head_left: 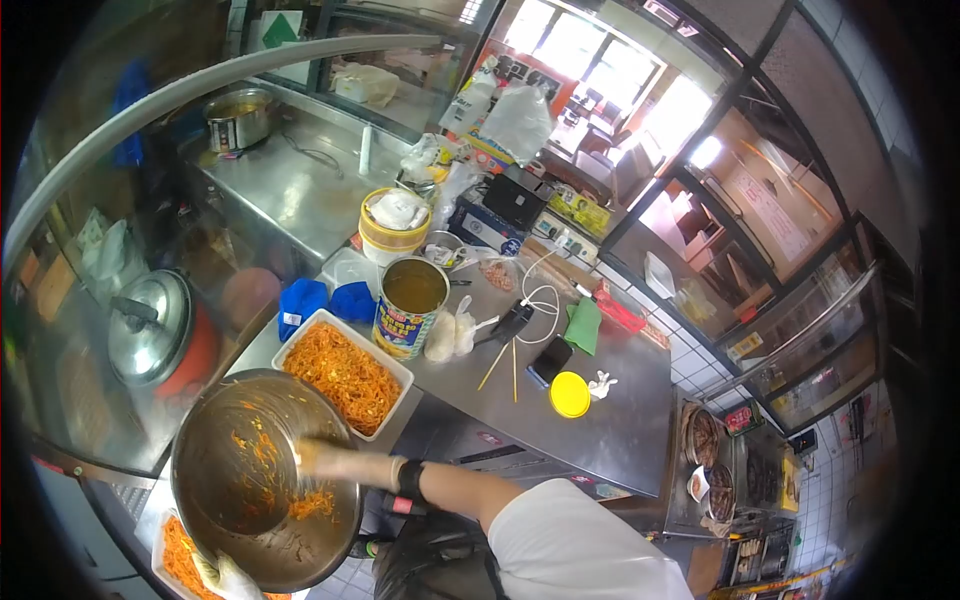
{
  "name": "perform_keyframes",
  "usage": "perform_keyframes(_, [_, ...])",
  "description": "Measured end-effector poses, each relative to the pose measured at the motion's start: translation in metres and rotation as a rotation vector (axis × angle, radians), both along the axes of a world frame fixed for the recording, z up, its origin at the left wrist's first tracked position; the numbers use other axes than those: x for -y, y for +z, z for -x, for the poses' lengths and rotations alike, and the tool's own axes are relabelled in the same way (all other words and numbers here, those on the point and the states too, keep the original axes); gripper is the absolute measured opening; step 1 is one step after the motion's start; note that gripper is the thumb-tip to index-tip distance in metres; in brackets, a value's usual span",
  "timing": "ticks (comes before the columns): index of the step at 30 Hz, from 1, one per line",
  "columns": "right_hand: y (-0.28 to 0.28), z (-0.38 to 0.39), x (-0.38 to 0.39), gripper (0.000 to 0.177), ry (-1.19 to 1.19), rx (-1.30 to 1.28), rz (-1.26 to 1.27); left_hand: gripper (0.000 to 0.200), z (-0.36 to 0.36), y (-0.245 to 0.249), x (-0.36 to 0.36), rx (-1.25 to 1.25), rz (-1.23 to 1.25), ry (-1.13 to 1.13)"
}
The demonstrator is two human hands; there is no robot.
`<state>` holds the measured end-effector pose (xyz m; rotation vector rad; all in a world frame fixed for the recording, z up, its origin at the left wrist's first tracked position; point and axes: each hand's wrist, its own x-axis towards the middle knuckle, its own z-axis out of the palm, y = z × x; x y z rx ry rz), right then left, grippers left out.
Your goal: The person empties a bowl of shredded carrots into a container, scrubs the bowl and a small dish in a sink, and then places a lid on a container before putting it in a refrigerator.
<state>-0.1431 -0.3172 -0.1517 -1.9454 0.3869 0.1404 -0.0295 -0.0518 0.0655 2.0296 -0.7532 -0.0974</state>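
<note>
A large metal bowl is tilted, with orange shreds clinging to its inside. My left hand, in a pale glove, is closed on the bowl's lower rim. Inside the bowl, my right hand is blurred by motion, and its fingers cannot be made out. A white tray full of orange shredded food stands beyond the bowl. Partly hidden under the bowl at the lower left is a second tray holding similar shreds.
An open can, blue cloths, plastic bags, chopsticks, a phone and a yellow lid lie on the steel counter. A lidded pot stands at the left. A curved rail crosses the upper left.
</note>
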Motion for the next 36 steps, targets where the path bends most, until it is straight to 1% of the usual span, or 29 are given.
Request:
perform_keyframes(1, [-0.017, 0.014, -0.03, 0.024, 0.056, 0.184, 0.006, 0.056, -0.001, -0.009, -0.005, 0.023, -0.051, 0.05])
perform_keyframes(2, [0.006, 0.019, -0.037, 0.024, 0.06, 0.186, -0.01, 0.046, -0.012, -0.033, -0.007, -0.104, 0.025, 0.055])
perform_keyframes(3, [0.056, 0.022, -0.037, 0.023, 0.16, 0.152, -0.187, 0.038, -0.013, -0.031, 0.001, -0.225, 0.096, 0.085])
perform_keyframes(4, [0.1, 0.026, -0.036, 0.022, 0.287, 0.12, -0.383, 0.02, -0.002, -0.031, -0.001, -0.18, 0.231, 0.113])
perform_keyframes(5, [0.121, 0.034, -0.035, 0.027, 0.054, 0.112, -0.301, 0.009, 0.003, -0.019, 0.001, -0.099, 0.141, 0.131])
perform_keyframes(6, [0.136, 0.036, -0.031, 0.035, -0.167, 0.094, -0.232, 0.008, 0.009, -0.007, 0.002, -0.018, 0.051, 0.151])
perform_keyframes(7, [0.166, 0.018, -0.022, 0.032, -0.142, 0.165, -0.052, 0.008, 0.011, -0.003, 0.0, -0.111, 0.161, 0.147])
perform_keyframes(8, [0.178, 0.002, -0.013, 0.027, -0.192, 0.262, 0.097, 0.01, 0.017, 0.009, 0.005, -0.088, 0.208, 0.161])
perform_keyframes(10, [0.172, -0.047, -0.003, 0.017, -0.381, 0.645, 0.511, 0.011, 0.016, 0.029, -0.001, 0.111, 0.076, 0.139])
perform_keyframes(11, [0.157, -0.073, -0.003, 0.014, -0.496, 0.758, 0.68, 0.009, 0.019, 0.041, 0.0, -0.14, 0.212, 0.177])
perform_keyframes(13, [0.115, -0.065, -0.034, 0.017, -0.515, 0.58, 0.564, 0.004, 0.016, 0.063, 0.003, -0.27, 0.401, 0.212])
perform_keyframes(15, [0.079, -0.046, -0.038, 0.02, 0.102, 0.167, 0.284, 0.003, 0.016, 0.065, 0.004, -0.181, 0.458, 0.249])
perform_keyframes(16, [0.115, -0.048, -0.042, 0.02, 0.127, 0.189, 0.289, 0.005, 0.016, 0.059, -0.007, -0.159, 0.401, 0.206])
perform_keyframes(17, [0.186, -0.049, -0.047, 0.023, 0.133, 0.047, 0.364, 0.005, 0.018, 0.063, -0.01, -0.14, 0.41, 0.218])
perform_keyframes(18, [0.234, -0.06, -0.052, 0.026, 0.134, -0.101, 0.439, 0.007, 0.013, 0.068, -0.015, -0.16, 0.424, 0.221])
perform_keyframes(19, [0.25, -0.075, -0.047, 0.034, -0.027, 0.088, 0.313, 0.008, 0.012, 0.073, -0.019, -0.182, 0.441, 0.223])
perform_keyframes(20, [0.235, -0.102, -0.04, 0.035, -0.232, 0.409, 0.313, 0.013, 0.016, 0.083, -0.02, -0.275, 0.49, 0.251])
perform_keyframes(21, [0.258, -0.126, -0.034, 0.035, -0.233, 0.729, 0.375, 0.013, 0.02, 0.09, -0.021, -0.263, 0.5, 0.258])
perform_keyframes(22, [0.289, -0.138, -0.043, 0.031, -0.257, 0.711, 0.358, 0.015, 0.022, 0.096, -0.021, -0.258, 0.49, 0.241])
perform_keyframes(23, [0.299, -0.142, -0.058, 0.031, -0.246, 0.729, 0.367, 0.017, 0.024, 0.101, -0.023, -0.252, 0.483, 0.226])
perform_keyframes(24, [0.306, -0.143, -0.077, 0.029, -0.146, 0.794, 0.641, 0.024, 0.021, 0.097, -0.028, -0.223, 0.506, 0.182])
perform_keyframes(25, [0.309, -0.143, -0.098, 0.027, -0.043, 0.851, 0.917, 0.024, 0.02, 0.102, -0.031, -0.208, 0.523, 0.19])
perform_keyframes(27, [0.295, -0.128, -0.148, 0.03, 0.431, 0.504, 1.197, 0.029, 0.016, 0.114, -0.037, -0.219, 0.509, 0.207])
perform_keyframes(29, [0.237, -0.106, -0.149, 0.024, 0.686, 0.725, 1.105, 0.031, 0.013, 0.122, -0.052, -0.24, 0.599, 0.213])
perform_keyframes(30, [0.241, -0.101, -0.137, 0.02, 0.83, 0.376, 1.196, 0.034, 0.01, 0.125, -0.059, -0.275, 0.682, 0.198])
perform_keyframes(31, [0.25, -0.099, -0.122, 0.017, 0.955, 0.01, 1.263, 0.034, 0.009, 0.126, -0.063, -0.265, 0.685, 0.208])
perform_keyframes(33, [0.266, -0.108, -0.098, 0.013, 0.877, -0.016, 1.04, 0.035, 0.009, 0.124, -0.071, -0.198, 0.648, 0.183])
perform_keyframes(35, [0.326, -0.115, -0.101, 0.016, 0.508, 0.336, 0.977, 0.037, 0.008, 0.12, -0.074, -0.188, 0.642, 0.188])
perform_keyframes(36, [0.337, -0.132, -0.098, 0.014, 0.32, 0.581, 0.885, 0.036, 0.009, 0.122, -0.074, -0.198, 0.638, 0.183])
